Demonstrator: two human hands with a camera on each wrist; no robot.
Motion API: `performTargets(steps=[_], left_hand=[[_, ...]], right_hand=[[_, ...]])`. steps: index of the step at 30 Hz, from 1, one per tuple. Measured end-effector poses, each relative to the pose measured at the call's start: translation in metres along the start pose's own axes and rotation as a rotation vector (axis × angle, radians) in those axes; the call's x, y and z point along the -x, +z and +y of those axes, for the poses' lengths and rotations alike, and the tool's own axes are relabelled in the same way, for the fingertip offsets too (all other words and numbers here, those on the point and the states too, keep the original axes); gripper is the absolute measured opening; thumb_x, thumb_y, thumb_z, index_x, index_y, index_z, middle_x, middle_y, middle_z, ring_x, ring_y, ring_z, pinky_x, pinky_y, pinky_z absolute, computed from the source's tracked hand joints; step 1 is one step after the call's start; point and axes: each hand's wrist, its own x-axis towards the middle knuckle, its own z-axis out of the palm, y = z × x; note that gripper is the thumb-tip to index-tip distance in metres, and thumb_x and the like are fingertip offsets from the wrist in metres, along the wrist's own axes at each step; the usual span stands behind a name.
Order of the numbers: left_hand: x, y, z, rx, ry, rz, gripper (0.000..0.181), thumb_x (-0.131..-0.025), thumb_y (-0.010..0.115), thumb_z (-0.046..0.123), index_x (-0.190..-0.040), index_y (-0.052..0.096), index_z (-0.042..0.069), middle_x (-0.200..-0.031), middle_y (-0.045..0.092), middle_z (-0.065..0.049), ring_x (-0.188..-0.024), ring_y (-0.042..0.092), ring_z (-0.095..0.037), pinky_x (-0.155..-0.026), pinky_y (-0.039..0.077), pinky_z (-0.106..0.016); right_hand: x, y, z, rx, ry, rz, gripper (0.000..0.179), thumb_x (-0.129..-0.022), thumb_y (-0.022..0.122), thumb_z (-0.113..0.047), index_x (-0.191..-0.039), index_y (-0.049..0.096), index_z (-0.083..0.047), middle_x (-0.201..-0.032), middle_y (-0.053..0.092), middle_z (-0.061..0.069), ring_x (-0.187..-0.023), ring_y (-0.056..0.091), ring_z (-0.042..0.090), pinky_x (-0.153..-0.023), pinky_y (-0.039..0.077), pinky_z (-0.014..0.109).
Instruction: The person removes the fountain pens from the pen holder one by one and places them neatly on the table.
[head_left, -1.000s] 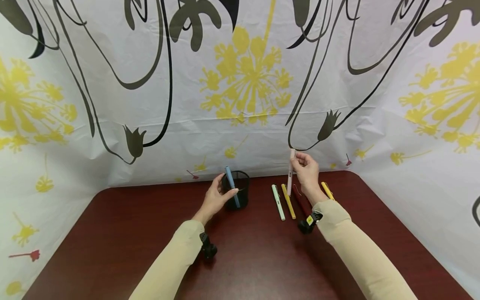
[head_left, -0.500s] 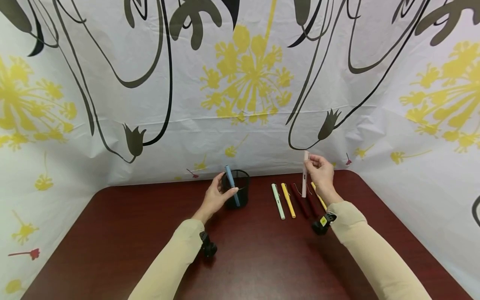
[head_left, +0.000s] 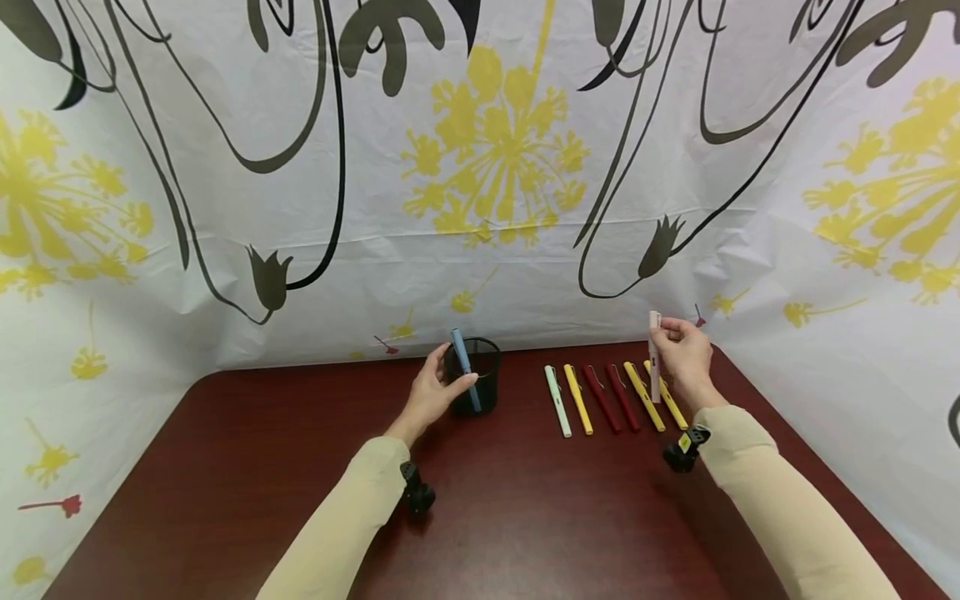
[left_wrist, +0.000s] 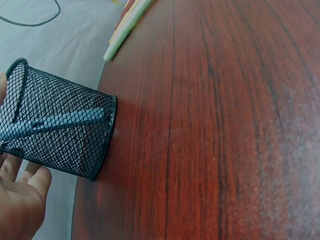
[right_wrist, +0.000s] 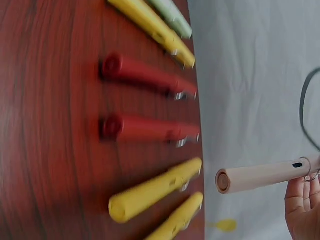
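Note:
My left hand (head_left: 429, 397) grips the side of a black mesh pen cup (head_left: 487, 393), thumb at the near side and fingers behind. A blue pen (head_left: 460, 350) leans inside it, its top above the rim; the left wrist view shows the pen (left_wrist: 65, 120) through the mesh. At the right, my right hand (head_left: 688, 360) pinches a pale pink pen (head_left: 654, 358) near its upper end. This pen hangs upright over two yellow pens (head_left: 639, 390) at the row's right end. In the right wrist view the pink pen (right_wrist: 260, 177) points its butt toward the camera.
On the dark red wooden table (head_left: 495, 517) lies a row of pens: a mint green pen (head_left: 557, 402), a yellow pen (head_left: 578, 400), two red pens (head_left: 602, 400), then the two yellow ones. A patterned white cloth (head_left: 360, 308) hangs behind the table's far edge.
My right hand has carried the pink pen rightward along the row, uncovering the red pens and the right-hand yellow ones. My left hand, the cup and the blue pen stay put.

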Motion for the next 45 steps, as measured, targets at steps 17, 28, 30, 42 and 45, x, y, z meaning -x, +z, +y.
performTargets(steps=[17,28,30,42,45], left_hand=[[0.0,0.001,0.0,0.004,0.005,0.006,0.082,-0.084,0.072,0.032,-0.149,0.025,0.015,-0.149,0.034,-0.015,-0.135,0.037,-0.03,-0.106,0.037,-0.046],[0.001,0.001,0.0,0.002,-0.002,0.006,0.082,-0.084,0.072,0.032,-0.149,0.025,0.017,-0.149,0.035,-0.014,-0.134,0.039,-0.03,-0.105,0.038,-0.046],[0.001,0.001,0.0,0.003,0.0,0.008,0.082,-0.084,0.072,0.032,-0.149,0.025,0.016,-0.149,0.035,-0.015,-0.133,0.04,-0.03,-0.105,0.038,-0.046],[0.0,0.001,0.001,0.001,0.005,0.006,0.081,-0.085,0.071,0.03,-0.149,0.024,0.014,-0.147,0.037,-0.017,-0.132,0.041,-0.031,-0.103,0.04,-0.046],[0.0,0.001,0.001,0.006,0.009,0.006,0.081,-0.085,0.071,0.029,-0.149,0.024,0.013,-0.144,0.04,-0.019,-0.131,0.042,-0.032,-0.102,0.041,-0.047]], right_hand=[[-0.01,-0.034,0.046,0.231,-0.13,-0.088,0.035,-0.093,0.056,-0.017,-0.112,0.06,0.012,-0.095,0.064,0.027,-0.057,0.046,-0.009,-0.05,0.043,0.016],[-0.015,-0.032,0.062,0.326,-0.124,-0.078,0.029,-0.087,0.06,-0.012,-0.104,0.065,0.012,-0.087,0.068,0.024,-0.053,0.045,-0.005,-0.05,0.04,0.018],[-0.016,-0.032,0.064,0.328,-0.108,-0.08,0.03,-0.087,0.061,-0.012,-0.104,0.064,0.012,-0.088,0.068,0.024,-0.054,0.047,-0.003,-0.05,0.041,0.019],[-0.015,-0.03,0.077,0.357,-0.016,-0.138,0.036,-0.091,0.058,-0.02,-0.111,0.062,0.01,-0.105,0.064,0.028,-0.096,0.052,0.043,-0.072,0.045,0.045],[-0.016,-0.029,0.078,0.366,-0.019,-0.149,0.036,-0.091,0.058,-0.02,-0.11,0.063,0.01,-0.106,0.063,0.029,-0.093,0.053,0.042,-0.069,0.045,0.044]])
